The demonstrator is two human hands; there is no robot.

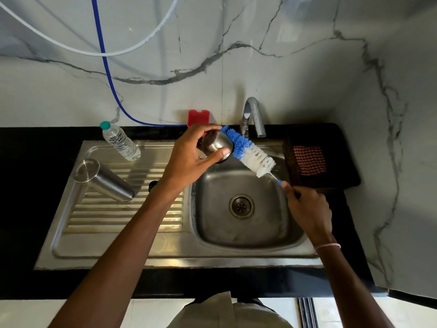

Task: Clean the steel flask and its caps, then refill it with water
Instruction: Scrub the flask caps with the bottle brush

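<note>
over the sink basin (246,223), empty down to its drain, the left hand (189,155) curls fingers and thumb around one steel cap (216,145). right hand (307,209) pinches the handle of a blue-and-white bottle brush (250,155), bristles touching the cap's rim. left of the basin, one steel flask (104,179) lies on the drainboard, contents unseen. behind it, one clear plastic bottle (120,142), teal lid, no readable label.
</note>
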